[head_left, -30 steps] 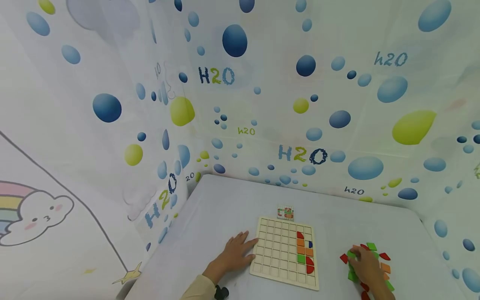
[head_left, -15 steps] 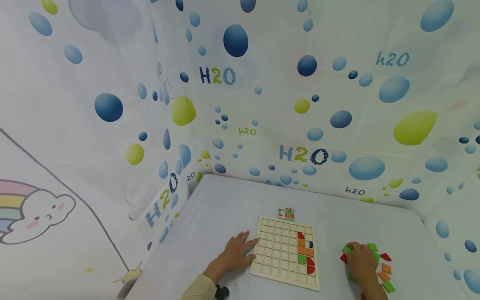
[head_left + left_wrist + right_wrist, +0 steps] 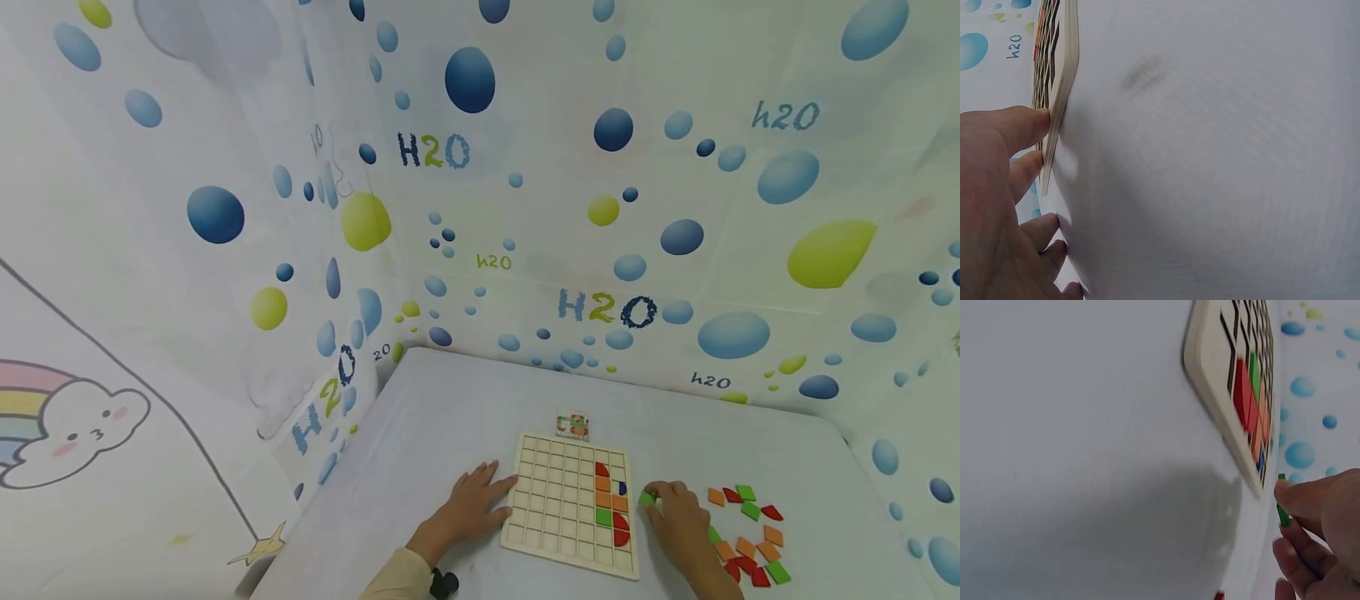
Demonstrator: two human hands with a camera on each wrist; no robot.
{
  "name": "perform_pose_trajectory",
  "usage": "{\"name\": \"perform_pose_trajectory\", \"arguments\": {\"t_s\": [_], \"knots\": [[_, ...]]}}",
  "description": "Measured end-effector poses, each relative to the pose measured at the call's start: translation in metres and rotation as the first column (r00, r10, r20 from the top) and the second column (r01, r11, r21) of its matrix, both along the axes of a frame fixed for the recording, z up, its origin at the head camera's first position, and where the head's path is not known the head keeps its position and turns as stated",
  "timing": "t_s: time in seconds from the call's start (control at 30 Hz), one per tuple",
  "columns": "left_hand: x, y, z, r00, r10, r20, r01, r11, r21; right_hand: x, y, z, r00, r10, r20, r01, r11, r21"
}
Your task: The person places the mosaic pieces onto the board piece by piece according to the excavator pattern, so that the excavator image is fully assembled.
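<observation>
A wooden grid board (image 3: 551,517) lies on the table, with red, orange, green and blue pieces set in cells along its right side. My left hand (image 3: 474,502) rests at the board's left edge, fingers spread; in the left wrist view the thumb and a finger (image 3: 1025,178) touch the rim. Just off the board's right edge, my right hand (image 3: 678,525) pinches a green tile (image 3: 647,498) between thumb and fingers. From the right wrist view, the green tile (image 3: 1282,503) is seen edge-on, above the table.
Loose orange, red and green pieces (image 3: 750,546) are scattered to the right of my right hand. A small printed pattern card (image 3: 573,424) lies behind the board. A black object (image 3: 444,585) sits by my left sleeve. Patterned sheets (image 3: 525,208) hang behind and beside the table.
My right hand has left the loose pieces and moved left to the board's right edge, carrying a green tile. The left hand has stayed in place.
</observation>
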State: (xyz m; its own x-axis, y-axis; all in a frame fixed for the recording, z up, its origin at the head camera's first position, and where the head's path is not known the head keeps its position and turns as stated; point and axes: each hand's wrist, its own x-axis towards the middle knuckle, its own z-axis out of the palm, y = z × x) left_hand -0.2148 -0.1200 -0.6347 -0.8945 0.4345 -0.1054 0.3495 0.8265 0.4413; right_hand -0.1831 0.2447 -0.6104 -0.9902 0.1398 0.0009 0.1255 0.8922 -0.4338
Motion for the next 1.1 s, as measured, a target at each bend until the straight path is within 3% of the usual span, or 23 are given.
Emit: {"name": "perform_pose_trajectory", "arguments": {"t_s": [0.27,0.37,0.5,0.8,1.1], "knots": [[0.0,0.001,0.003,1.0,0.01,0.001,-0.01,1.0,0.004,0.016,-0.031,-0.004,0.974,0.227,-0.015,-0.227,0.974,0.013],[0.001,0.002,0.004,1.0,0.009,0.0,-0.009,1.0,0.009,0.02,-0.038,-0.005,0.962,0.273,-0.03,-0.273,0.962,0.012],[0.001,0.002,0.005,1.0,0.007,0.003,-0.007,1.0,0.016,0.025,-0.041,-0.007,0.953,0.299,-0.039,-0.299,0.954,-0.001],[0.002,0.002,0.007,1.0,0.004,-0.016,-0.004,1.0,0.023,0.033,-0.04,-0.014,0.93,0.357,-0.089,-0.35,0.933,0.088],[0.004,0.002,0.009,1.0,0.01,-0.008,-0.01,1.0,0.016,0.032,-0.039,-0.012,0.932,0.362,-0.033,-0.359,0.93,0.077]]}}
